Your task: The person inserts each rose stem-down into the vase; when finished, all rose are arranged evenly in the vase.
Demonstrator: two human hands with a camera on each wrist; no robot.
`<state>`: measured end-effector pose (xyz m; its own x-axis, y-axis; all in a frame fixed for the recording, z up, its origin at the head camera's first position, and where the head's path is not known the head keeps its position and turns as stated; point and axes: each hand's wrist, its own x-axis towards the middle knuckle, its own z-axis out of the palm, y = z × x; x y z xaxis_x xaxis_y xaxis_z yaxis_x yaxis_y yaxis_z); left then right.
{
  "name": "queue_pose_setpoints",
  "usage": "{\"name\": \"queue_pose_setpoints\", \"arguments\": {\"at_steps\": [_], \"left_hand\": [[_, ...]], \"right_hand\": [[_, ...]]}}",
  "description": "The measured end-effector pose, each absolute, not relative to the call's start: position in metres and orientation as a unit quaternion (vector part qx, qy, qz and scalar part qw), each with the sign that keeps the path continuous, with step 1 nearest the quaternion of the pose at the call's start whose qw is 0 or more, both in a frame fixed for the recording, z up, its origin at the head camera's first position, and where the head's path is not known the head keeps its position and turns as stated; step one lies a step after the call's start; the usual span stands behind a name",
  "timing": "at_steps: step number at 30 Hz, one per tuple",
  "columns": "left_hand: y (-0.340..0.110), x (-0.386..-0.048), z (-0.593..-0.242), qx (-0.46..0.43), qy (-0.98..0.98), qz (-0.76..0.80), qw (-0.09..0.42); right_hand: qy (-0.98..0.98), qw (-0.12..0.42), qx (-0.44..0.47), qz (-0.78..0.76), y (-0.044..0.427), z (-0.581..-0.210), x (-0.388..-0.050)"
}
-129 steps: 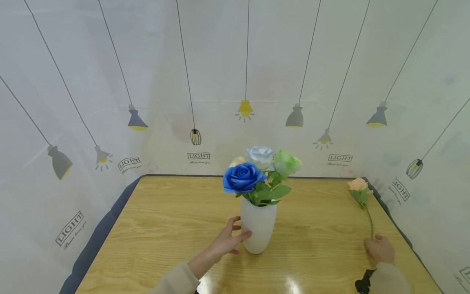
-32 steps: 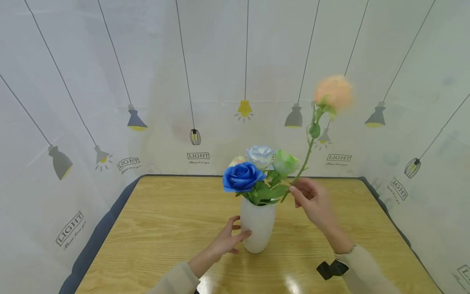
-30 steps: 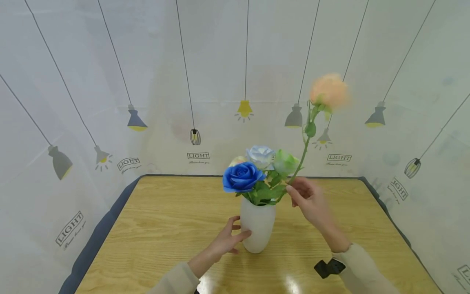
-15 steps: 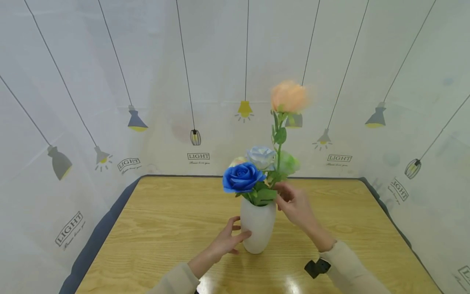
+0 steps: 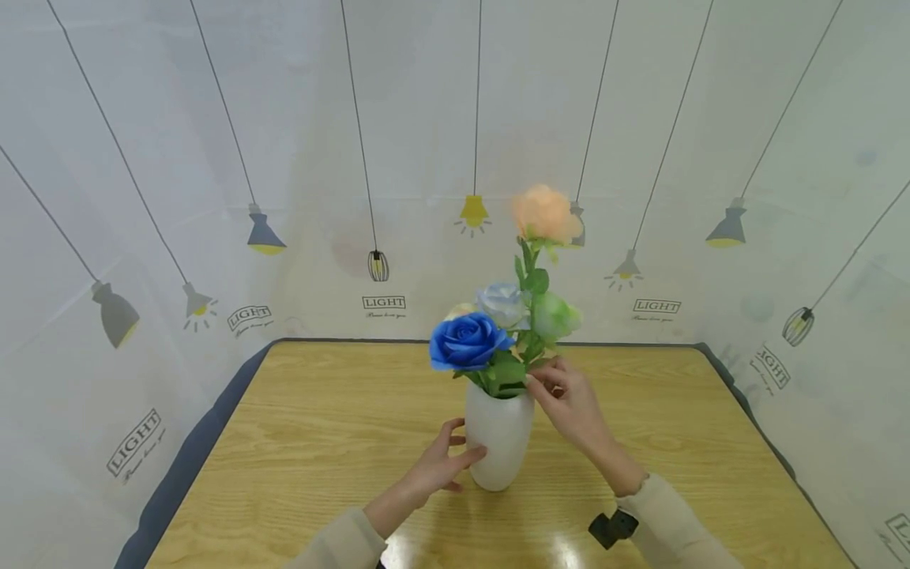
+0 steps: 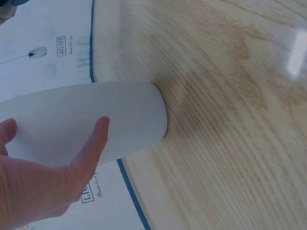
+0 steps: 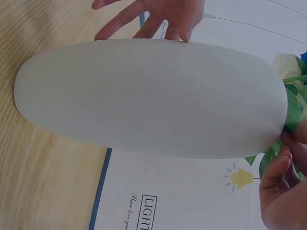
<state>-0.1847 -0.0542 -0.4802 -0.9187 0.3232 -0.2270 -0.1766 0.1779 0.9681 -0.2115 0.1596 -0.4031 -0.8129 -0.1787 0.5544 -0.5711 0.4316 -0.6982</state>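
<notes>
A white vase (image 5: 500,442) stands upright on the table, with several artificial roses in its mouth. Its front rose is blue (image 5: 469,341); a pale blue rose (image 5: 502,304), a greenish rose (image 5: 557,318) and a partly hidden cream rose (image 5: 460,311) sit behind. My left hand (image 5: 435,468) holds the vase's left side, fingers spread, its thumb (image 6: 93,146) lying along the wall. At the right of the rim, my right hand (image 5: 569,401) pinches the stem of a peach rose (image 5: 546,215) that rises above the others. The stem's lower end is hidden among leaves and fingers.
The wooden table (image 5: 313,427) has a dark blue edge (image 5: 192,442) along its sides and back. A pale cloth printed with hanging lamps (image 5: 475,209) surrounds it. A black strap piece (image 5: 613,528) hangs at the right sleeve (image 5: 675,525).
Picked up from the right side of the table, the peach rose has moved left and then down to the vase mouth with my right hand. My left hand stays at the vase.
</notes>
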Motion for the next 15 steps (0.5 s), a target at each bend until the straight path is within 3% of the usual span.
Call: {"name": "queue_pose_setpoints", "arguments": {"at_steps": [8,15], "left_hand": [[-0.054,-0.184,-0.479,0.051,0.742,0.639,0.197],[-0.054,-0.183,-0.478,0.055,0.742,0.64,0.193]], "right_hand": [[-0.827,0.192,0.235,0.473,0.162,-0.403,-0.213],[-0.842,0.17,0.224,0.461,0.152,-0.372,-0.194]]}}
